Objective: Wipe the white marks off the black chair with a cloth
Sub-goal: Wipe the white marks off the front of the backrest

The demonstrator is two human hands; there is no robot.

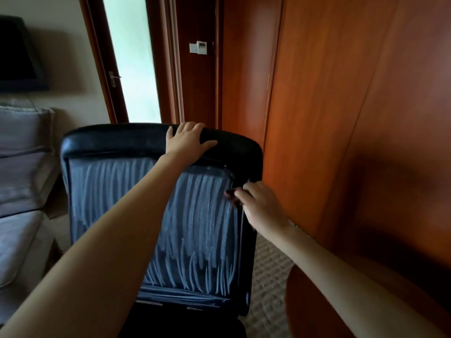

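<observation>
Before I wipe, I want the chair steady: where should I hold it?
Likely the padded top rail of the black chair, from behind and above: it is a rounded bar across the top of the back, easy to wrap a grip over, and clear of the white marks. The left hand rests there.

Black chair (122, 140) on floor (266, 276), perhaps carpeted

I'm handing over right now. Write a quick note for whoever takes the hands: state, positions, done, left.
Left hand holds the chair by its top edge.
Right hand is at the backrest's right edge, fingertips on a small dark thing, too blurred to identify.
White marks cover nearly the whole backrest.
Done: no wiped patch shows.
Left: all the marks.
</observation>
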